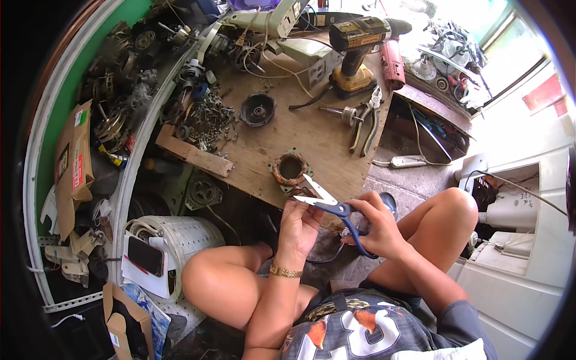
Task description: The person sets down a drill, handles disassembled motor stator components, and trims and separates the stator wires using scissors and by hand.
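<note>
A pair of blue-handled scissors point(343, 210) is in my right hand point(379, 227), with fingers in the handle loops. Its pale blades are spread apart, pointing left over the fingertips of my left hand point(299, 227). My left hand is closed, its fingertips pinching dark reddish-brown wires point(297, 192); the blades partly hide the grip. These wires lie just below a ring-shaped motor stator point(278, 173) with copper windings, which sits at the near edge of the wooden tabletop point(258, 159).
A cordless drill point(354, 60), pliers point(366, 123), a small rotor point(345, 114) and a round black motor cover point(258, 110) lie farther back. Loose screws point(210, 123) are heaped at left behind a wooden strip point(195, 157). A phone point(146, 256) rests on a white perforated drum point(198, 237).
</note>
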The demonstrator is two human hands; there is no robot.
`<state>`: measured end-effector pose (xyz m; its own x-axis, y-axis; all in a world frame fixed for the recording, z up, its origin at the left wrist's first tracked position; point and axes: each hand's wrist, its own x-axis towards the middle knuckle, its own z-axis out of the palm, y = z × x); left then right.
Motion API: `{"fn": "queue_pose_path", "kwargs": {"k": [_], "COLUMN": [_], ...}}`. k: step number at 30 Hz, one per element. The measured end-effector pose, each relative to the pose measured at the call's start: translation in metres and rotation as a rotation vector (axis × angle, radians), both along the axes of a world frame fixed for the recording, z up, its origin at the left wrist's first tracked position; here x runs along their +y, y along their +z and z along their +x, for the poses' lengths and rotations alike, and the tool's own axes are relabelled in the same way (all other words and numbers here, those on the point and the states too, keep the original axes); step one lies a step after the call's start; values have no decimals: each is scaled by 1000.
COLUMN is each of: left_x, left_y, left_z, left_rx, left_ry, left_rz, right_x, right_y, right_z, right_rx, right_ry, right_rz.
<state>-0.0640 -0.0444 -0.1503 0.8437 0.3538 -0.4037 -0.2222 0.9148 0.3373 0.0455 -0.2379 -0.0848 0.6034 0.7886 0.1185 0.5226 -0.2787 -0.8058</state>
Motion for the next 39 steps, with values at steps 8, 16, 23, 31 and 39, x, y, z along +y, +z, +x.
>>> {"fn": "queue_pose_path", "kwargs": {"k": [8, 16, 23, 31, 39], "left_x": [-3, -6, -4, -10, -16], "left_y": [10, 13, 0, 8, 4], "left_z": [-6, -2, -8, -3, -2], "left_rx": [57, 16, 10, 24, 48], "left_ry": [14, 44, 65, 100, 153], "left_rz": [-29, -90, -31, 10, 24], "right_x": [35, 84, 25, 0, 8], "right_y": [5, -7, 20, 5, 2], "right_z": [27, 35, 17, 0, 4], "right_rx": [619, 316, 161, 63, -113], "right_ry": [-256, -111, 115, 31, 50], "right_rz": [220, 56, -76, -150, -160]}}
